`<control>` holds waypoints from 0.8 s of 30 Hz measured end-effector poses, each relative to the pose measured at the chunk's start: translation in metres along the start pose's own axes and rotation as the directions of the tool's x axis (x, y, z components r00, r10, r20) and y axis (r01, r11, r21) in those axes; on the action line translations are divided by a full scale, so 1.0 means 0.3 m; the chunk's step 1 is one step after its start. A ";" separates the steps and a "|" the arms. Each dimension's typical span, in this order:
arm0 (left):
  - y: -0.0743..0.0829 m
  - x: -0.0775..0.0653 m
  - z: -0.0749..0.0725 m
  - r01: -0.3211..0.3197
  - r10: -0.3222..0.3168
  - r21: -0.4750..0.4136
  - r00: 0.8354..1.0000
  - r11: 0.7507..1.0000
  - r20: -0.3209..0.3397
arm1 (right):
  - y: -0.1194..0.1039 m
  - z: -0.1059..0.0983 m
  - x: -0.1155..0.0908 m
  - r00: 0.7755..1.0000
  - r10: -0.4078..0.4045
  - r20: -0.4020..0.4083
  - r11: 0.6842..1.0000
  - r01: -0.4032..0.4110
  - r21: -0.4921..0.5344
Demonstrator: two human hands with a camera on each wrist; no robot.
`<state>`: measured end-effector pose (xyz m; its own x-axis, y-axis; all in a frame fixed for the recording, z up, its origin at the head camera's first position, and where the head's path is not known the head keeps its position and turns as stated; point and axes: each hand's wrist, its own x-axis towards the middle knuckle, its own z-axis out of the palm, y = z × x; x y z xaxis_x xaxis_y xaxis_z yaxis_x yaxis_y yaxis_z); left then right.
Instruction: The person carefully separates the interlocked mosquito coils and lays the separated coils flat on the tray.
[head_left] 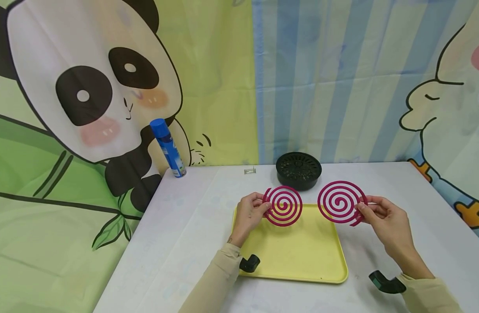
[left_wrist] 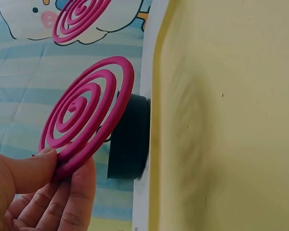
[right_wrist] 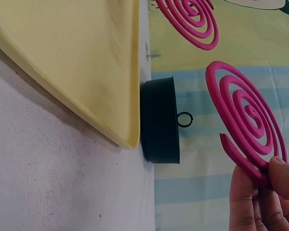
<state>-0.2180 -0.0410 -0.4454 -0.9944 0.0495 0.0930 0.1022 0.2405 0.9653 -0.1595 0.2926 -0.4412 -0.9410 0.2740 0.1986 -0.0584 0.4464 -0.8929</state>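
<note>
sleeves (head_left: 213, 280) in pale beige reach in from the near edge, with both hands busy ahead of them. the left hand (head_left: 250, 213) pinches one magenta coil (head_left: 285, 204) by its outer rings between thumb and fingers; the right hand (head_left: 390, 221) pinches a second coil (head_left: 339, 201) in the same manner. the spirals are held up and apart from each other, near the far side of the yellow tray (head_left: 298, 256), which lies on the white worktop (head_left: 165, 261).

to hold them well, the pinch should be light and span more than one ring, since spirals this thin look likely to snap. a gap between them should stop the rings from hooking. the second coil's loose outer end probably wants the most care.

the head view shows each spiral nearly face-on but tells little of its height; the wrist views show them slantwise, clear of the tray. the left wrist view also brings out small dark specks on the tray floor.

beyond the tray, the round black dish (head_left: 299, 167) shows its slotted top in the head view, while the right wrist view shows a ring (right_wrist: 185, 119) on it. farther back at the left, a blue spray can (head_left: 169, 150) appears in the head view alone, before the printed curtain (head_left: 216, 87).
</note>
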 end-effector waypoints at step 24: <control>-0.003 -0.001 0.000 -0.007 0.007 -0.001 1.000 1.000 0.002 | 0.002 -0.005 -0.006 1.000 0.013 -0.003 1.000 -0.013 -0.016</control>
<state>-0.2178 -0.0414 -0.4463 -0.9937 0.0528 0.0993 0.1091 0.2393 0.9648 -0.1572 0.2937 -0.4414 -0.9406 0.2824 0.1884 -0.0408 0.4568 -0.8886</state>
